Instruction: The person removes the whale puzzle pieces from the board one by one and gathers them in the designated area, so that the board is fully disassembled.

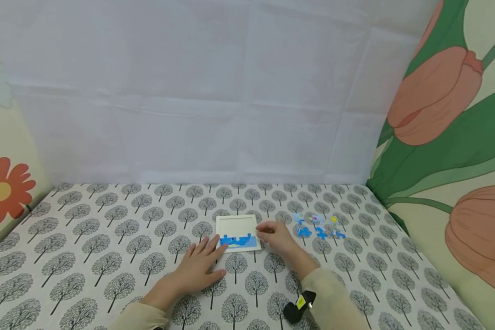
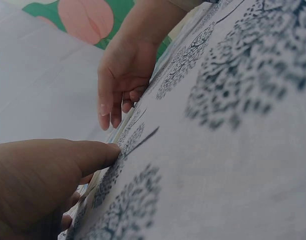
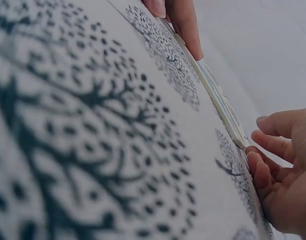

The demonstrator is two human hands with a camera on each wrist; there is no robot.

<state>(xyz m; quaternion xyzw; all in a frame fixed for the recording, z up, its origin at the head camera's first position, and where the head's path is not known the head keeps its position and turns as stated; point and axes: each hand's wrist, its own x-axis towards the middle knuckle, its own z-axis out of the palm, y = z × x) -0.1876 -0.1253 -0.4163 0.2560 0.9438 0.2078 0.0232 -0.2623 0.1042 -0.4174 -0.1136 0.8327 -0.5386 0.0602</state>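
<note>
A white puzzle tray (image 1: 237, 221) lies on the patterned cloth, with joined blue puzzle pieces (image 1: 241, 241) along its near side; its far part shows bare white. My left hand (image 1: 198, 268) lies spread at the near left corner, and a fingertip rests on the tray's edge. At the right edge is my right hand (image 1: 277, 236). In the right wrist view, that hand (image 3: 287, 165) has loosely bent fingers touching the tray's corner (image 3: 237, 140), thumb apart from the index finger. Nothing shows between its fingers in the left wrist view, where the hand (image 2: 125, 75) hangs downward.
Loose blue puzzle pieces (image 1: 321, 233), several of them, lie to the right of the tray, some with yellow or pink spots. A black device with a yellow label (image 1: 300, 302) is at the right sleeve. A white sheet (image 1: 189, 91) hangs behind the table.
</note>
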